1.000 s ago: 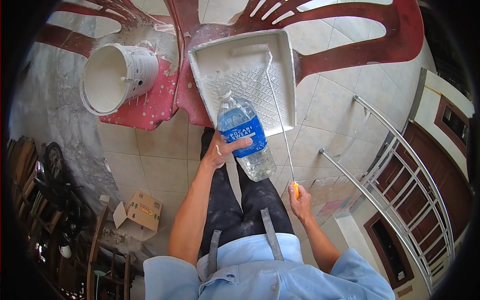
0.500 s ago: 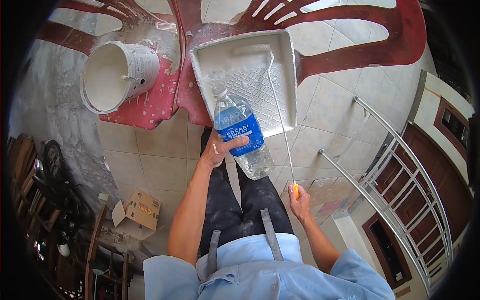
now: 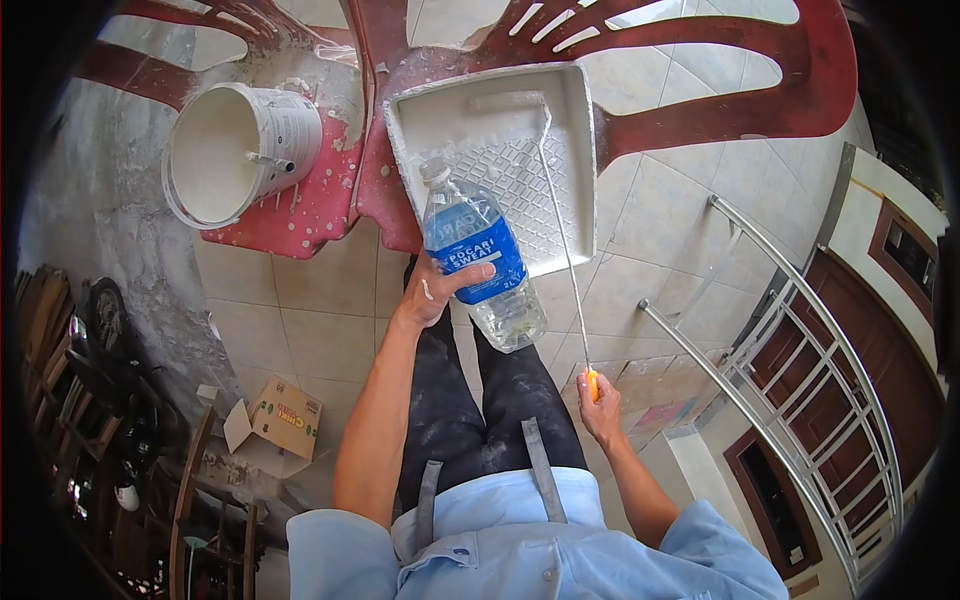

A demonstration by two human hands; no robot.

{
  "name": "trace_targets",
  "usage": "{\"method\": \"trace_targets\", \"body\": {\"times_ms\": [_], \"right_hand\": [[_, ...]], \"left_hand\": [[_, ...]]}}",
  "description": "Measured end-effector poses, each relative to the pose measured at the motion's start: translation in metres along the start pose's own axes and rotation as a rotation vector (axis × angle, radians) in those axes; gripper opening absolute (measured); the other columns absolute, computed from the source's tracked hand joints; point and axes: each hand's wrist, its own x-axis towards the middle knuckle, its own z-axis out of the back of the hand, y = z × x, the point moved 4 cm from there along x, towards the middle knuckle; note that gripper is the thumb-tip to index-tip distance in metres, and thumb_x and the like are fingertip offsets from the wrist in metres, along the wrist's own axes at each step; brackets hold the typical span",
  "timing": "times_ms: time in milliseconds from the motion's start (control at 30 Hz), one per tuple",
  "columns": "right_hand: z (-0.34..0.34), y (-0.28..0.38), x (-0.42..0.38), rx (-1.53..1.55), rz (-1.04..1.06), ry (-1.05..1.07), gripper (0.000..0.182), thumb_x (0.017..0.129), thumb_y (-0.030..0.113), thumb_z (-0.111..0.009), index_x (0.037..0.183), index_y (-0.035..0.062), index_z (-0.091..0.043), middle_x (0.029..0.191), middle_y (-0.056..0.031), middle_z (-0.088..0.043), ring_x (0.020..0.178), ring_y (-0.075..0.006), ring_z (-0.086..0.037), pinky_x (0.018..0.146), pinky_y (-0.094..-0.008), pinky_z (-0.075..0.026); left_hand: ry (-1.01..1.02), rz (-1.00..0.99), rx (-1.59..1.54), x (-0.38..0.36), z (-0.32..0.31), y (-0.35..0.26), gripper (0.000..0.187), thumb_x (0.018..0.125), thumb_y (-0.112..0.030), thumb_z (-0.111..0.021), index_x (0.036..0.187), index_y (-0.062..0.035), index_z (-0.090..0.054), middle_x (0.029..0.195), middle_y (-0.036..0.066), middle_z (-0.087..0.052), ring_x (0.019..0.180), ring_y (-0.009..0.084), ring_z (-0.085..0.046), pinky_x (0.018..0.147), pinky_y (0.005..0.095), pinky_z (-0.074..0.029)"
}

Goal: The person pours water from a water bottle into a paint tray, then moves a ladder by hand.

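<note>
The one camera sits on the wearer's head and looks steeply down and forward. The shirt [image 3: 500,560] is nearest, at 6 o'clock; the tray [image 3: 587,160] lies farther out at 12. The wide, bowed view takes in the bucket [image 3: 290,135] at 10 o'clock and the railing [image 3: 836,322] between 3 and 4.

Two red plastic chairs stand side by side on a pale tiled floor [image 3: 325,320], both spattered with whitish paint. The left chair [image 3: 285,215], toward ten to eleven o'clock in the view, carries a white bucket [image 3: 285,135] at ten o'clock. The right chair [image 3: 378,185] carries a paint-coated white tray [image 3: 430,120] at twelve o'clock, its backrest reaching round to two o'clock. At eight o'clock an open cardboard box [image 3: 285,417] sits on the floor.
</note>
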Motion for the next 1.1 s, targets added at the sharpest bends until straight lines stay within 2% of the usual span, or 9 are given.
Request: {"method": "trace_targets", "body": {"times_ms": [900,1000,1100], "right_hand": [[0.006,0.009,0.002,0.012,0.0,0.005,0.038,0.098,0.034,-0.062,0.084,-0.0007,-0.06,0.064,-0.016,-0.057,0.056,-0.024,-0.054,0.055,-0.0391,-0.043],[0.004,0.001,0.003,-0.022,0.045,-0.002,0.034,0.101,0.031,-0.06,0.084,0.0016,-0.061,0.062,-0.0048,-0.052,0.057,-0.0125,-0.048,0.052,-0.0323,-0.039],[0.006,0.004,0.003,-0.024,0.05,0.0,0.034,0.101,0.031,-0.06,0.084,0.0017,-0.061,0.062,-0.0055,-0.052,0.056,-0.0133,-0.049,0.053,-0.0328,-0.04]], "left_hand": [[0.003,-0.022,-0.01,0.012,-0.002,-0.015,0.067,0.07,-0.016,-0.089,0.128,-0.0034,-0.057,0.112,0.009,-0.068,0.104,0.0207,-0.066,0.094,0.036,-0.052],[0.002,-0.017,-0.011,0.013,-0.003,-0.016,0.067,0.071,-0.017,-0.089,0.128,-0.0033,-0.057,0.112,0.009,-0.068,0.104,0.0209,-0.065,0.095,0.0361,-0.052],[0.001,-0.019,-0.009,0.014,-0.003,-0.016,0.067,0.071,-0.017,-0.088,0.128,-0.003,-0.056,0.113,0.01,-0.068,0.105,0.0213,-0.065,0.095,0.0364,-0.052]]}}
